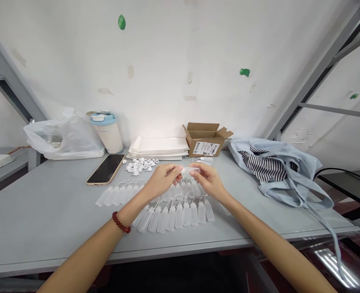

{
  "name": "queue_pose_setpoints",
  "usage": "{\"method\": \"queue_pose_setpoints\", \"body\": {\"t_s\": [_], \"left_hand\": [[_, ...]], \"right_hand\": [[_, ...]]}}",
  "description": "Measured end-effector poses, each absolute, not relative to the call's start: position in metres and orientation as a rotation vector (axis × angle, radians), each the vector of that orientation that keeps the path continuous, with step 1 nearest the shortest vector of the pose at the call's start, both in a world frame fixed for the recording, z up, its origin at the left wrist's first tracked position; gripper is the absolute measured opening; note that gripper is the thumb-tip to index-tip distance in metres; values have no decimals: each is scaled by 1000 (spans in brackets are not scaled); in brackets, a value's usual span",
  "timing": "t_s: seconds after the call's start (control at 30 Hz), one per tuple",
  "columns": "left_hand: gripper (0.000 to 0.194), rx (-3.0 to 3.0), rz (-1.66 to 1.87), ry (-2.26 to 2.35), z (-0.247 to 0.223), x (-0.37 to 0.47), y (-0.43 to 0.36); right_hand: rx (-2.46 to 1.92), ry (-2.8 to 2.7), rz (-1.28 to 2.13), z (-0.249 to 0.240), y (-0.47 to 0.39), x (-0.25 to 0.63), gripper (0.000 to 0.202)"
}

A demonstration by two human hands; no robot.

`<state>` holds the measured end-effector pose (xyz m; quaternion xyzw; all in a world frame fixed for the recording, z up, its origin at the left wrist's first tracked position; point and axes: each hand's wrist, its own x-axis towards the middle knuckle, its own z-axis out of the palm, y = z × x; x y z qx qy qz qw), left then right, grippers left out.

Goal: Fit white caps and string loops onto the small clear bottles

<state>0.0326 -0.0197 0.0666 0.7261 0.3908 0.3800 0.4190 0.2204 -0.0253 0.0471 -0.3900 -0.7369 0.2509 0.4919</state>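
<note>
A small translucent plastic squeeze bottle (pixel 193 169) is held sideways above the table, between my two hands. My right hand (pixel 209 179) is closed around its body, thumb below and fingers above. At the bottle's whitish left end, my left hand (pixel 164 179) is closed in a pinch; whether a separate cap sits in those fingers I cannot tell. Below my hands lie rows of similar squeeze bottles (pixel 170 217) with thin white tips or straps. Another group of these bottles (pixel 117 195) lies left of my left hand. Behind it is a heap of small white caps (pixel 140 165).
A phone (pixel 106 169) lies left of the caps. Along the wall stand a plastic bag (pixel 65 136), a lidded cup (pixel 106 132), a stack of white sheets (pixel 160 146) and an open cardboard box (pixel 204 140). A light-blue cloth bag (pixel 274 162) hangs over the right edge.
</note>
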Motion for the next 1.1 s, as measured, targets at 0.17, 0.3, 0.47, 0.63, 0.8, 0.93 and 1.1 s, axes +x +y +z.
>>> {"method": "queue_pose_setpoints", "body": {"t_s": [0.17, 0.3, 0.47, 0.63, 0.8, 0.93, 1.1], "left_hand": [[43, 1759, 870, 946, 64, 31, -16], [40, 1776, 896, 949, 65, 33, -19], [33, 1953, 952, 1030, 66, 37, -25], [25, 2291, 1015, 1110, 61, 37, -24], [20, 2461, 1053, 1079, 51, 36, -19], [22, 2419, 1031, 1069, 52, 37, -19], [37, 2153, 915, 1072, 60, 37, -21]], "right_hand": [[-903, -1858, 467, 47, -25, 221, 20], [-912, -1888, 437, 46, -25, 222, 20], [-990, -1831, 615, 46, -24, 224, 26], [-1041, -1670, 951, 49, -24, 222, 32], [-973, -1517, 1274, 51, -22, 222, 39], [-972, -1436, 1387, 51, -20, 222, 48], [-939, -1497, 1287, 50, -21, 221, 38]]}}
